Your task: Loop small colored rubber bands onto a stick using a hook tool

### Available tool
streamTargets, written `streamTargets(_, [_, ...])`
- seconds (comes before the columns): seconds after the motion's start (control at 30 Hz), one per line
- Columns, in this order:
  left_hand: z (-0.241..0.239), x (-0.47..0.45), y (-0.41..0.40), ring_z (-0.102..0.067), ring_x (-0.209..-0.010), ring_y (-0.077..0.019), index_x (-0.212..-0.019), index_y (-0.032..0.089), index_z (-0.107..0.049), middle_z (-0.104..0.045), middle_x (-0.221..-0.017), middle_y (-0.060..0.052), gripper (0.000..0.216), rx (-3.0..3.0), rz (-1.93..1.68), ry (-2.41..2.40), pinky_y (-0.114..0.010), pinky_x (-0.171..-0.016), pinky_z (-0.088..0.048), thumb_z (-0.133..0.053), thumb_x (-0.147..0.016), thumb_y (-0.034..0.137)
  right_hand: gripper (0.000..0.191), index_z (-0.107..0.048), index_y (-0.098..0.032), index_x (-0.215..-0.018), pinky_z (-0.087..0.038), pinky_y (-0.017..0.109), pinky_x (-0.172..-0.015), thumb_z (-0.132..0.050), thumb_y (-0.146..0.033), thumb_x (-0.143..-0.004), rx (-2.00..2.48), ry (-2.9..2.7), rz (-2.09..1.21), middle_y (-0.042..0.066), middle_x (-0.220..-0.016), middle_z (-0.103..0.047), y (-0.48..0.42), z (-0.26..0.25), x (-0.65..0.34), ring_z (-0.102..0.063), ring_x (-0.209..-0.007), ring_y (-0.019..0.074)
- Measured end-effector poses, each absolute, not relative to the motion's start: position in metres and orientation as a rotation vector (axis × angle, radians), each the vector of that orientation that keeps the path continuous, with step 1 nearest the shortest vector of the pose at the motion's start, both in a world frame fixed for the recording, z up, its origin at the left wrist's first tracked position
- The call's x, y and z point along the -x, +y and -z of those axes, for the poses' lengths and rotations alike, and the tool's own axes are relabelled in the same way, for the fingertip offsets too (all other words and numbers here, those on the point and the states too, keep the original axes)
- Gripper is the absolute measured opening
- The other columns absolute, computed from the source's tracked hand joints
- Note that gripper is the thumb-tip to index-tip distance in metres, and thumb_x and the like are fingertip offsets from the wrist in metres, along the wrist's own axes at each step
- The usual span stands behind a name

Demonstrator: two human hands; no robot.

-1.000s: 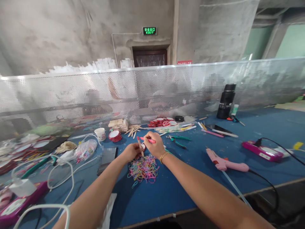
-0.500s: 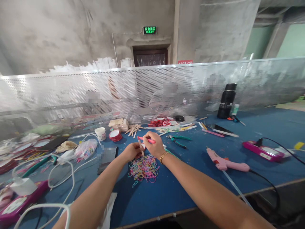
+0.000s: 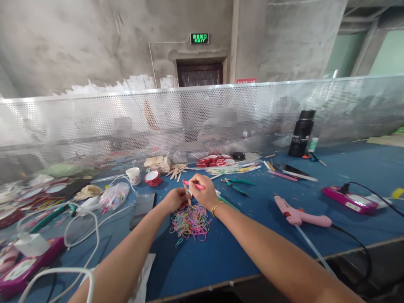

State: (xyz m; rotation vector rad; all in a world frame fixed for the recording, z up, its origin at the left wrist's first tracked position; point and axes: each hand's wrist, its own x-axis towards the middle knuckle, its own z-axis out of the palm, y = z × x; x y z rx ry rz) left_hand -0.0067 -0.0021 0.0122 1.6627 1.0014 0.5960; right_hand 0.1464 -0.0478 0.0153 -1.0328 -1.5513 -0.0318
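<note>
My right hand point(image 3: 204, 194) is closed around a pink marker point(image 3: 194, 184), its tip pointing left. My left hand point(image 3: 174, 198) pinches a wooden craft stick point(image 3: 187, 195) that stands nearly upright beside the marker's tip. Both hands hover just above a heap of coloured rubber bands point(image 3: 190, 221) on the blue table point(image 3: 252, 235). A gold bracelet sits on my right wrist.
A pink glue gun point(image 3: 295, 215) lies to the right, green pliers point(image 3: 236, 185) behind my hands. Red round lids point(image 3: 214, 161), loose wooden sticks point(image 3: 176, 171), a white cup point(image 3: 133, 175), a black flask point(image 3: 301, 133), white cables and purple devices point(image 3: 349, 199) surround them. A perforated metal screen point(image 3: 202, 122) backs the table.
My hands stay almost in place; the marker and stick shift slightly as my fingers work. The camera drifts a little.
</note>
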Motion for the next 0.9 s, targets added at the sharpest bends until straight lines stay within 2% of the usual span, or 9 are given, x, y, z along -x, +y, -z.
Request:
streamTargets(0.4, [-0.0079, 0.0059, 0.0015, -0.052, -0.046, -0.0077, -0.080, 0.015, -0.058, -0.061, -0.055, 0.003, 0.037, -1.645, -0.591, 0.997, -0.017, -0.043, -0.032, -0.078, -0.064, 0.041, 0.015, -0.053, -0.022, -0.067, -0.038, 0.027, -0.068, -0.053, -0.023, -0.082, 1.055, -1.537, 0.026, -0.001, -0.064, -0.061, -0.0488, -0.0144, -0.1477, -0.054, -0.064, 0.0154])
streamTargets(0.9, [-0.0062, 0.0076, 0.0027, -0.054, -0.049, -0.0090, -0.082, 0.015, -0.062, -0.062, -0.058, 0.001, 0.031, -1.679, -0.587, 1.019, -0.018, -0.045, -0.035, -0.075, -0.067, 0.039, 0.015, -0.056, -0.022, -0.069, -0.039, 0.027, -0.069, -0.053, -0.024, -0.084, 1.032, -1.522, 0.045, -0.001, -0.066, -0.061, -0.0478, -0.0148, -0.1496, -0.054, -0.065, 0.0151])
